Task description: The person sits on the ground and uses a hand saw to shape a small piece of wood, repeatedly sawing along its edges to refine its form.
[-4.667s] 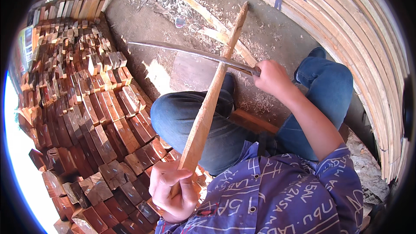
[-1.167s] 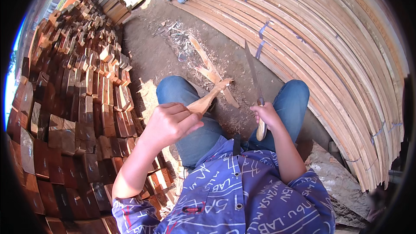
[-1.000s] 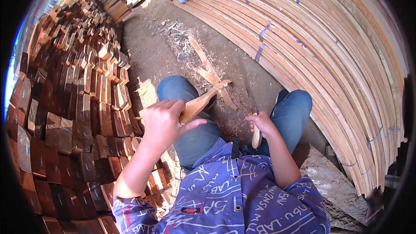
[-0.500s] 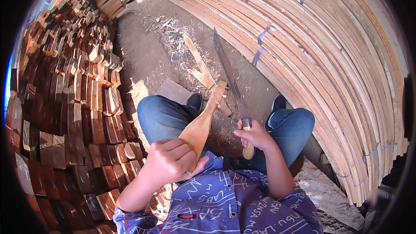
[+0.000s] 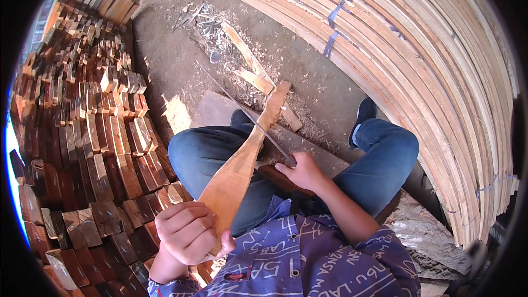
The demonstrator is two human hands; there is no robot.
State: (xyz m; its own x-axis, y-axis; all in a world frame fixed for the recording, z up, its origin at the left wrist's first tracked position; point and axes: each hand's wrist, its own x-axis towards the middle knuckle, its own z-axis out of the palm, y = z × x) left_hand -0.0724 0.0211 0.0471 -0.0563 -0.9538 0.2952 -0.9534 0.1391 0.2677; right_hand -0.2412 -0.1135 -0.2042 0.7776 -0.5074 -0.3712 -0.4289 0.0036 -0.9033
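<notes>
We saw a piece of pale orange wood (image 5: 234, 179), which lay slanting before the body, above the bent right-and-left-spread legs in blue jeans (image 5: 379, 159). It was broad and smooth at the near end, narrower at a waist, with a rough, blunt far end. The left hand (image 5: 190, 234) had its fingers curled around the broad end, its thumb on the opposite side. The right hand (image 5: 305, 171) was closed about a long knife (image 5: 279, 148), thin and of dark metal; the blade crossed the waist, but we could not tell if it touched. Beyond, curled shavings (image 5: 203, 27) and flat, splintery offcuts (image 5: 242, 44) lay on dusty ground. To the left rose reddish-brown blocks (image 5: 104, 143), square-ended; to the right, long pale planks (image 5: 396, 55) tied with blue strips (image 5: 331, 44). The purple shirt (image 5: 324, 256) bore white, hand-drawn-looking lettering and a small chest patch (image 5: 239, 274), too small for us to read.
</notes>
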